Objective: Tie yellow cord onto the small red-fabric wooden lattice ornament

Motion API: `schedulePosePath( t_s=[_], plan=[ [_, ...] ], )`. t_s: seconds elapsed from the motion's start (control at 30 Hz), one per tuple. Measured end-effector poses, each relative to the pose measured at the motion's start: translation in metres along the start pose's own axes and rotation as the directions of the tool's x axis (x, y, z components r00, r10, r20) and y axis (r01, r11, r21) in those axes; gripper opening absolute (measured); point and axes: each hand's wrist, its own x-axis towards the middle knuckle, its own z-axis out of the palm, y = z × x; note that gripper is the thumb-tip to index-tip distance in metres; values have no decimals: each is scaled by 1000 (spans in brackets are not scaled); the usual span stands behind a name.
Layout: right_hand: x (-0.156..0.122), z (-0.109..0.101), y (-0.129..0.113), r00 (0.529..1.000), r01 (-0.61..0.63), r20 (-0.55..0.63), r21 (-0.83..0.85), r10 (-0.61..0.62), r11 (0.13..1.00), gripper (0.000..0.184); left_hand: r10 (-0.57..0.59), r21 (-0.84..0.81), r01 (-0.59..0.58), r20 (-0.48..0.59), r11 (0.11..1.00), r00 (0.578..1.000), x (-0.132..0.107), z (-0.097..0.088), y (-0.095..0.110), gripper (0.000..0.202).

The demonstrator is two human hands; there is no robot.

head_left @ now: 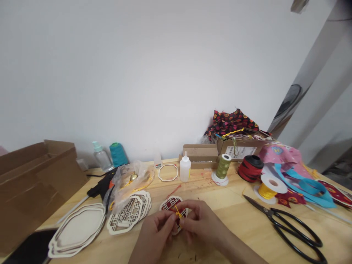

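Open tabletop (238, 219) runs rightward from the right hand (202, 222) until scissors (269, 212) obstruct.

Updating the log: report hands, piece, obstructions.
Left hand, right hand at yellow cord; exact grip unclear. Red-backed lattice beneath, partly hidden by hands. Scissors off right, out of the way.

Left grip (156, 230) and right grip (202, 222) covered much of the red-backed lattice medallion (170, 203), and crossings in the yellow cord (178, 211) were too small to trace! Out wide, the left edge sliced through the cardboard box (41, 194), the lower edge clipped the dark flat object (34, 247), and over on the shipping label (240, 152), the print was a blur!
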Motion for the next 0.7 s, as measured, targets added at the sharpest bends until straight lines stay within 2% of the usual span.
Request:
schedulePosePath(
  t_s=[0.13, 0.2, 0.4, 0.53, 0.7],
  plan=[
    [-2, 4, 2, 995, 76, -43, -174, -85, 982, 26, -13, -34, 13, 0, 999, 1000, -1, 1, 1, 25],
    [-4, 6, -1, 989, 113, -54, -310, -136, 944, 26, -21, -51, 21, 4, 998, 1000, 0, 1, 1, 24],
    [-11, 10, -8, 951, 202, -37, -679, -308, 706, 24, -2, -120, 8, 47, 993, 999, 2, 0, -1, 20],
    [-13, 10, -9, 945, 202, -6, -776, -328, 598, 27, -29, -66, 29, 3, 997, 1000, 4, -1, -3, 26],
    [-13, 5, -15, 945, 211, 12, -787, -328, 580, 20, -24, -66, 23, -14, 998, 1000, 6, -4, -6, 28]
  ],
)
